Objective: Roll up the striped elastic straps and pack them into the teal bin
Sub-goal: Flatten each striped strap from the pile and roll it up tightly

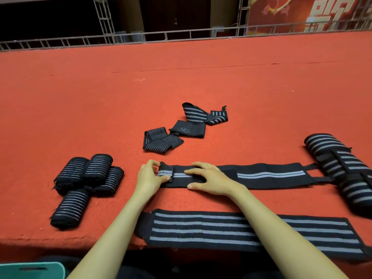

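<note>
Strap [267, 175]: black elastic with grey stripes, flat across the red carpeted surface [201, 87], left end folded over.
Left hand [150, 178]: curled fingers pinch that folded end.
Right hand [209, 179]: straight, spread fingers press the strap.
Bin [32, 269]: teal, with a handle slot, bottom-left corner; contents hidden.

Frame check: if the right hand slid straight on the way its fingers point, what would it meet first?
Its fingers point left along the flat strap under the right hand. First in line looks to be the folded-over strap end, pinched by the left hand, a short gap away.
</note>
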